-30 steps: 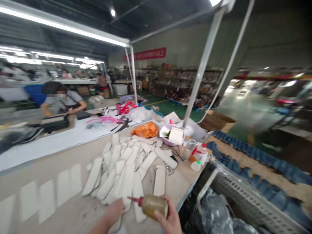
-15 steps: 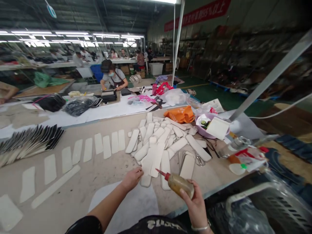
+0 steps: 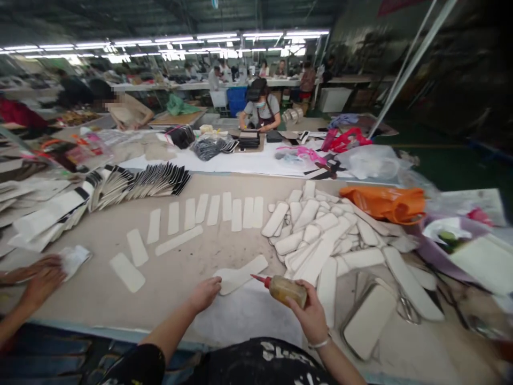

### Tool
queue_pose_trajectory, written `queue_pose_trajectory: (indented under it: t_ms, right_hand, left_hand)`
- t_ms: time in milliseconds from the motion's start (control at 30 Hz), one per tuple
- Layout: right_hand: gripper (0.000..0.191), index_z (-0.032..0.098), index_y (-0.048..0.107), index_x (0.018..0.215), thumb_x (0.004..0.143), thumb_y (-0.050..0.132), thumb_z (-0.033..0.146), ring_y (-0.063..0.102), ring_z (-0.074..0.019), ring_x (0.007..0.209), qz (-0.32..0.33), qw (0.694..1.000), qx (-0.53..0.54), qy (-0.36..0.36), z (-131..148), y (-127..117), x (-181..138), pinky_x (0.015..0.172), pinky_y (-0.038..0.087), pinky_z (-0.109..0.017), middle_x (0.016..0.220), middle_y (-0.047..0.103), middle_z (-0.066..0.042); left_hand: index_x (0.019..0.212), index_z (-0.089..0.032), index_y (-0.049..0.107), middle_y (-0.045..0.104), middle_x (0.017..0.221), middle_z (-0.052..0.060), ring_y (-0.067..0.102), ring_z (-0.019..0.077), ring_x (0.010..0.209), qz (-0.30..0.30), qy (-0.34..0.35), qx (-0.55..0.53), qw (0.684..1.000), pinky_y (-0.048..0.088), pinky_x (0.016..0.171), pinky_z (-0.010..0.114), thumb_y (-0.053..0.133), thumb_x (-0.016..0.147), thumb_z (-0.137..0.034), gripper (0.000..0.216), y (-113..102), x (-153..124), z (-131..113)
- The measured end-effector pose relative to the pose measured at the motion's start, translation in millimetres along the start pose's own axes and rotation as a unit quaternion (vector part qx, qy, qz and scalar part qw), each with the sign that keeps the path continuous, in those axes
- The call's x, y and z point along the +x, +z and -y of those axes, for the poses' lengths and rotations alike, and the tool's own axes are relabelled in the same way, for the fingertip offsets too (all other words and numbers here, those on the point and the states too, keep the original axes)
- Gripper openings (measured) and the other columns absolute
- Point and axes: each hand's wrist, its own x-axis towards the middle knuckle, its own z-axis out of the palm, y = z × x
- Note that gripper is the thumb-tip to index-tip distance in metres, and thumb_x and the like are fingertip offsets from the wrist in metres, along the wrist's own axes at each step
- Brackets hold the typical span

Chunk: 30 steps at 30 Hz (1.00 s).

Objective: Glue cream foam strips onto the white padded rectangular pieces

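My left hand (image 3: 205, 295) pinches the left end of a long off-white strip with rounded ends (image 3: 242, 275), just above the table. Gripped in my right hand (image 3: 311, 314) is a squeeze bottle (image 3: 287, 291) of yellowish-brown liquid. Its thin red nozzle points left, close to the strip's right part. Below the strip lies a white sheet (image 3: 248, 315). A heap of similar padded off-white strips (image 3: 316, 240) spreads to the right of the bottle. Several short pale pieces (image 3: 173, 218) lie in a row across the table, with one long strip (image 3: 179, 240) beside them.
A co-worker's hands (image 3: 40, 283) hold a white piece at the left edge. Fanned black-and-white pieces (image 3: 156, 179) stand at the back left. Scissors (image 3: 409, 310), an orange bag (image 3: 385, 203) and a purple basin (image 3: 428, 240) are on the right. Another person (image 3: 260, 109) works across the table.
My view has turned left. My left hand has drawn a strip away from the heap, over the white sheet. The bottle has moved along with it, its nozzle near the strip.
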Motion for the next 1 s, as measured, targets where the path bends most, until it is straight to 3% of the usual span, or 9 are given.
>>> queue_pose_trajectory:
  t_ms: [100,267,467,800,1000]
  right_hand:
    - [0.047,0.019,0.053,0.109,0.068,0.071,0.034,0.058,-0.0244,0.099,0.047,0.996,-0.055,-0.055,-6.0,33.0,13.1,0.09,0.047,-0.046,0.105,0.06,-0.008]
    - [0.04,0.02,0.056,0.105,0.069,0.07,0.03,0.053,-0.0246,0.105,0.107,0.97,-0.132,-0.176,-16.8,80.4,23.7,0.095,0.042,-0.048,0.104,0.059,-0.007]
    - [0.038,0.024,0.056,0.105,0.07,0.069,0.026,0.051,-0.023,0.106,0.183,0.949,-0.157,-0.201,-36.1,117.7,23.1,0.093,0.045,-0.044,0.109,0.054,-0.007]
    - [0.039,0.026,0.057,0.108,0.071,0.066,0.019,0.051,-0.0223,0.103,0.225,0.925,-0.172,-0.253,-49.2,139.0,27.0,0.09,0.046,-0.04,0.112,0.052,-0.006]
    - [0.038,0.025,0.057,0.108,0.073,0.057,0.008,0.05,-0.0217,0.1,0.221,0.901,-0.225,-0.297,-45.5,119.7,36.8,0.087,0.046,-0.041,0.115,0.049,-0.007]
  left_hand:
    - [0.085,-0.018,0.063,0.057,0.105,0.009,0.05,0.0222,0.099,-0.017,-0.039,-0.016,0.999,0.041,0.083,0.032,0.04,0.087,-0.018,0.023,9.3,-5.0,10.0]
    - [0.095,-0.019,0.065,0.058,0.096,0.009,0.052,0.022,0.089,-0.022,-0.088,-0.049,0.995,0.042,0.076,0.031,0.039,0.088,-0.022,0.027,29.3,-13.1,16.0]
    - [0.114,-0.021,0.061,0.06,0.102,0.008,0.056,0.0205,0.089,-0.024,-0.097,-0.102,0.99,0.044,0.079,0.031,0.038,0.09,-0.022,0.033,40.4,-22.8,20.8]
    - [0.109,-0.018,0.063,0.061,0.1,0.008,0.056,0.0209,0.091,-0.03,-0.083,-0.164,0.982,0.044,0.082,0.032,0.039,0.09,-0.022,0.031,44.2,-21.1,27.6]
    - [0.107,-0.019,0.063,0.059,0.1,0.007,0.054,0.0188,0.092,-0.033,-0.075,-0.184,0.98,0.043,0.085,0.031,0.04,0.089,-0.021,0.029,46.5,-18.5,30.3]
